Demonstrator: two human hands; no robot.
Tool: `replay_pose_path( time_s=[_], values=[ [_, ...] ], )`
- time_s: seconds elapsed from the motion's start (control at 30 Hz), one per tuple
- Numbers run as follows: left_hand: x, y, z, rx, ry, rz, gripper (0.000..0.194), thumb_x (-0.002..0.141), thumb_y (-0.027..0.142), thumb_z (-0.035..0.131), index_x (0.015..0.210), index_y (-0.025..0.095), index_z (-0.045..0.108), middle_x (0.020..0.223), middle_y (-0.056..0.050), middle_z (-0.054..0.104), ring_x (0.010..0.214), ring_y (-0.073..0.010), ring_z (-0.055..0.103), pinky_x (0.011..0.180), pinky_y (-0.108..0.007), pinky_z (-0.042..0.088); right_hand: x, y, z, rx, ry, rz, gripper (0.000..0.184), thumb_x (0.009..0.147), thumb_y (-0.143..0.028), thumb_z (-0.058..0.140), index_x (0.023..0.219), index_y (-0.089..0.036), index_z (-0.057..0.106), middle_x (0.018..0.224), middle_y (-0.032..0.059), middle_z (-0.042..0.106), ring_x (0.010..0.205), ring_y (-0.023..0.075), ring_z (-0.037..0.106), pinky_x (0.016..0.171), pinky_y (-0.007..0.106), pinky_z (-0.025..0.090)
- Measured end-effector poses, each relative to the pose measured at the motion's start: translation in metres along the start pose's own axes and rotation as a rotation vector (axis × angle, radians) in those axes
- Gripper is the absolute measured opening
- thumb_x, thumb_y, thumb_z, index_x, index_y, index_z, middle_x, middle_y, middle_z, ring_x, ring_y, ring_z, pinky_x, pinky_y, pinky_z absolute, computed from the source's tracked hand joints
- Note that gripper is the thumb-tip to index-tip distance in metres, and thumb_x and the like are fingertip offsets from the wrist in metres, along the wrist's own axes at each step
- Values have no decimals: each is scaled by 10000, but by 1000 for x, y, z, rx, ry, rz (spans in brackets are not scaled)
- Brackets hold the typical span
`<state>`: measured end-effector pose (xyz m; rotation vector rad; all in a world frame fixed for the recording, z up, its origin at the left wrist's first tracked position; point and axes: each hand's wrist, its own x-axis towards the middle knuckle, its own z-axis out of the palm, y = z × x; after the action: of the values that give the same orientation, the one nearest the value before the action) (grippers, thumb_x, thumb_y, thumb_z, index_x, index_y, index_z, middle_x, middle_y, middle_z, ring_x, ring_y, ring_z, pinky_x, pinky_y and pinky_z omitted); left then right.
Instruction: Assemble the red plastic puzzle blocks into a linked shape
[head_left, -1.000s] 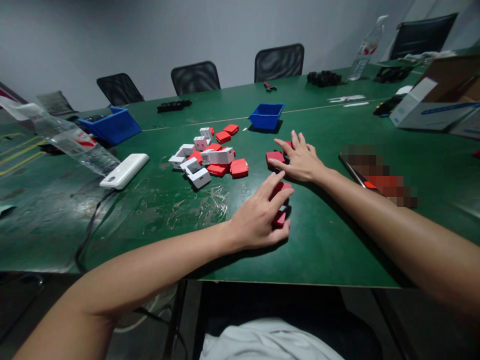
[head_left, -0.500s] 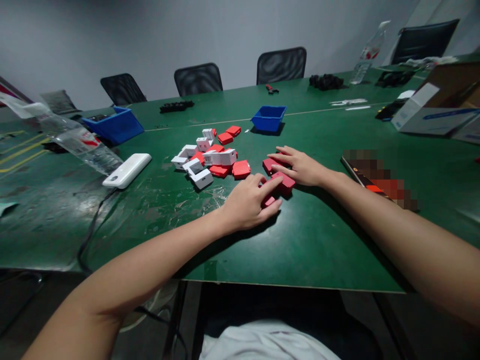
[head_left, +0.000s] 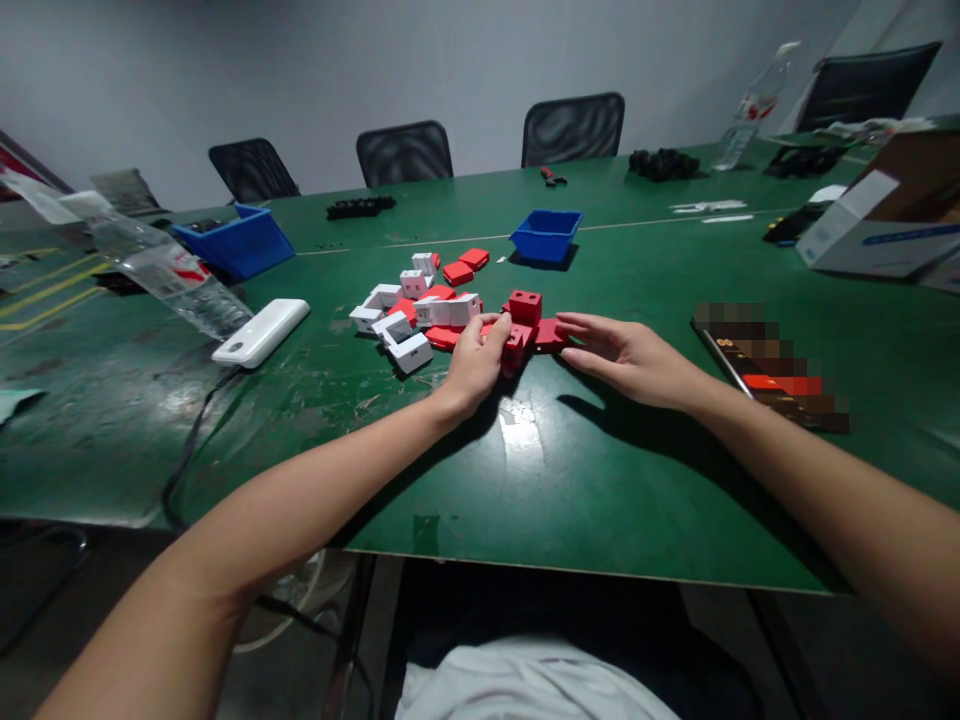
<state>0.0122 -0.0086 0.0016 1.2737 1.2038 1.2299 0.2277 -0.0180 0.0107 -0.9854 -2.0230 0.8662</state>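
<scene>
My left hand (head_left: 474,368) is closed on a dark red U-shaped bracket (head_left: 525,308), its thumb and fingers around the near left end. The bracket has raised ends with small holes and is lifted or tilted at the table surface; I cannot tell which. Just right of it lies a flatter red piece (head_left: 551,335). My right hand (head_left: 634,362) is open beside that piece, thumb and fingers apart, fingertips near its right edge. Left of my hands is a loose pile of white U-shaped brackets (head_left: 410,353) and red blocks (head_left: 458,273), partly hidden by my left hand.
Beyond the pile stands a blue bin (head_left: 546,238); another blue bin (head_left: 238,245) is at the left. A white power bank (head_left: 262,332) with a cable lies by a tilted plastic bottle (head_left: 161,265). To the right are a phone (head_left: 739,365) and a cardboard box (head_left: 885,215).
My left hand has moved forward and left and now grips the red bracket, which stands among the red pieces. My right hand has drawn back to the right, off the red pieces.
</scene>
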Motion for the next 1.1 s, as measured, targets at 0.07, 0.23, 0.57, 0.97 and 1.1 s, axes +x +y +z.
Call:
replay_pose_path(
  time_s=[0.07,0.23,0.57,0.97,1.1],
  values=[
    [-3,0,5,-195,-44,-71,312,947,352,598,1171,147,521,884,-39,687,685,-111,635,617,-230,512,3,-4,1,82,-21,35,484,923,-460,623,1347,-230,647,1344,81,670,1242,297,634,1090,491,484],
    [-17,3,8,-166,-389,11,738,782,244,786,1406,181,398,938,-45,716,822,-156,705,770,-286,554,6,-5,4,250,-27,105,500,882,-537,655,1296,-259,690,1195,71,744,1141,299,682,1008,474,535],
    [-15,-3,5,95,-508,208,623,907,407,643,1449,192,422,958,-50,696,859,-167,670,731,-268,512,7,0,8,378,78,186,494,731,-560,793,1106,-239,769,1062,79,775,927,258,730,855,409,590],
    [-2,-1,3,-56,-532,31,128,935,246,603,1014,149,574,747,40,572,629,-68,539,650,-212,441,8,-1,6,357,-17,207,494,748,-562,780,1100,-215,768,1059,84,771,906,243,724,899,421,562],
    [0,-2,2,-42,-564,50,216,931,310,626,1057,143,575,791,22,586,656,-78,539,662,-227,434,7,0,4,373,-46,186,497,781,-562,753,1141,-219,756,1118,84,758,996,252,710,957,423,533]
  ],
)
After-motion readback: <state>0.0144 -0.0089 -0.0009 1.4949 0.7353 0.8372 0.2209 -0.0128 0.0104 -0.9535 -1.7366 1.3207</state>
